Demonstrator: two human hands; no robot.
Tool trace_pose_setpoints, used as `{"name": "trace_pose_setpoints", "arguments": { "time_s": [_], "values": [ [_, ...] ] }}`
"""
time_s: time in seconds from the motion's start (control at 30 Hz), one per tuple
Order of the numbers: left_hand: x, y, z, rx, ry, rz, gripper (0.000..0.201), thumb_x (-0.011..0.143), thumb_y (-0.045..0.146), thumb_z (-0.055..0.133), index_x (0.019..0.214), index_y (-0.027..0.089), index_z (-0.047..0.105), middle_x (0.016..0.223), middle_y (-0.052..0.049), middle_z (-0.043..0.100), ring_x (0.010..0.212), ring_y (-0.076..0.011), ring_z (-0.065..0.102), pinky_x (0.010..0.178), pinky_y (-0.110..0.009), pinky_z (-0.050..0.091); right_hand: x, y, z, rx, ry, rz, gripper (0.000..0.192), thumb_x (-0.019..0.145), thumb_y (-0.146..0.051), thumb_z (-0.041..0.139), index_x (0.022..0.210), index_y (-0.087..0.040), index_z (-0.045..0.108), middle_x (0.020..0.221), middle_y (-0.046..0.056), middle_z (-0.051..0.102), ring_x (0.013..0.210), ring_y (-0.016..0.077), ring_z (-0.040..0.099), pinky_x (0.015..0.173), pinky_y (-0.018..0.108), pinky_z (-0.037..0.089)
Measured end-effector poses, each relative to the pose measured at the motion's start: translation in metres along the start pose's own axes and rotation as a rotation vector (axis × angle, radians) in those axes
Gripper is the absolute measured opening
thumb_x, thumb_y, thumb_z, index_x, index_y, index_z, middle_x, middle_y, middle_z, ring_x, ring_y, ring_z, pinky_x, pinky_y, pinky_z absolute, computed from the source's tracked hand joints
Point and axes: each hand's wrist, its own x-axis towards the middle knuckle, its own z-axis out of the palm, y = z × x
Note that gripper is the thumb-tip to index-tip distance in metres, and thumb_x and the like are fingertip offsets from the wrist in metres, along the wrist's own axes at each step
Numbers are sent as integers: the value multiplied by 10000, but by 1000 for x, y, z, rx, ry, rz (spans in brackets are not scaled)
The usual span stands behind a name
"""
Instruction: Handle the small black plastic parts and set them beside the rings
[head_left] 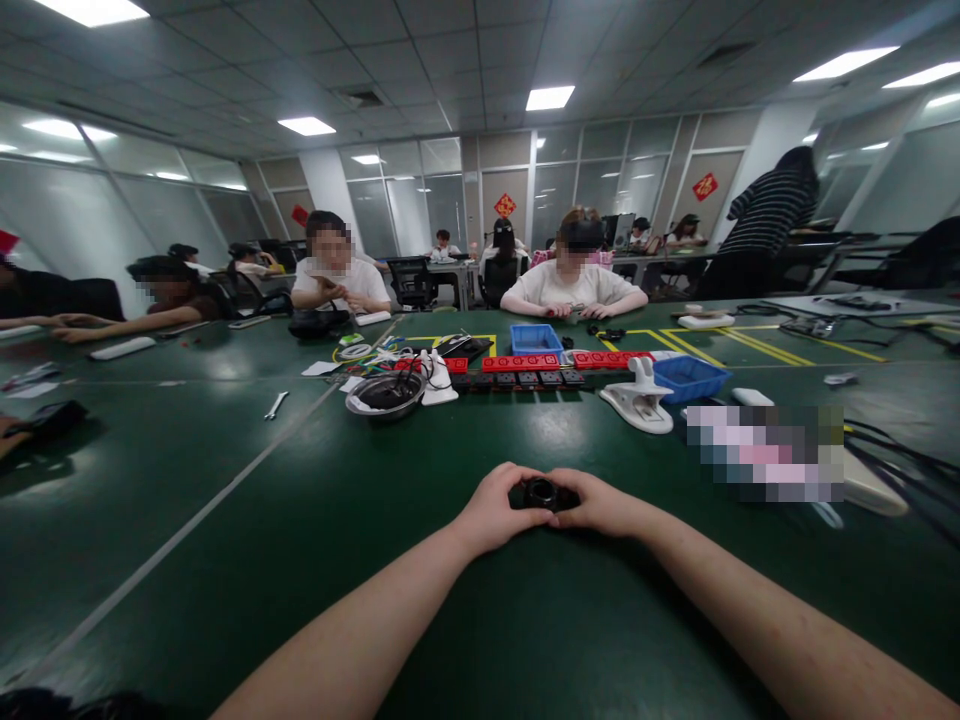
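Forearms [360, 615]: reached up from the bottom of your view, coming together over the green tabletop [360, 500].
Left hand [495, 508]: curled around one side of the black part [541, 493], thumb near you, fingers beyond.
Right hand [596, 503]: closed about the other side the same way, its fingertips meeting those of your left.
Black part: sat between your two hands, clamped by both, its round opening visible between thumbs and fingers; whether it touched the table, you could not tell.
Left side: green surface stretched from your arm to a slanting pale seam [225, 491], with a wrench [276, 405] well beyond.
Far side: green surface ran up to the metal bowl [375, 415], red sockets [521, 364] and white clip [637, 405], all well apart from your grip.
Right side: black cables [885, 445] bounded your room, well past your right forearm.
Far edge: a person [574, 285] in white sat there, facing you.
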Motion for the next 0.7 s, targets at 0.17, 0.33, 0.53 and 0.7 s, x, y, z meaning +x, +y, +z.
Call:
{"name": "trace_pose_setpoints", "arguments": {
  "time_s": [0.17,0.33,0.53,0.7],
  "values": [
    [1,-3,3,-9,10,-32,419,578,358,651,949,195,544,875,-29,508,793,-153,488,693,-266,401,2,5,2,22,17,14,310,606,-227,608,891,-137,528,812,5,538,745,144,492,650,247,381],
    [1,0,9,54,87,-119,389,565,315,661,912,185,544,857,-24,505,761,-141,485,672,-250,404,5,10,10,-192,153,80,280,571,-296,628,759,-150,479,677,-22,493,615,113,450,513,204,320],
    [-1,5,16,188,224,-202,377,560,344,654,884,185,543,832,-29,511,767,-164,482,678,-277,392,7,3,32,-554,423,179,223,584,-269,588,709,-161,438,683,13,513,624,134,457,521,223,291],
    [0,1,11,113,167,-154,362,561,309,658,879,177,545,835,-22,495,750,-147,474,666,-258,392,2,-2,30,-489,382,97,363,600,-320,596,905,-156,487,845,58,549,765,184,495,637,269,349]
  ]
}}
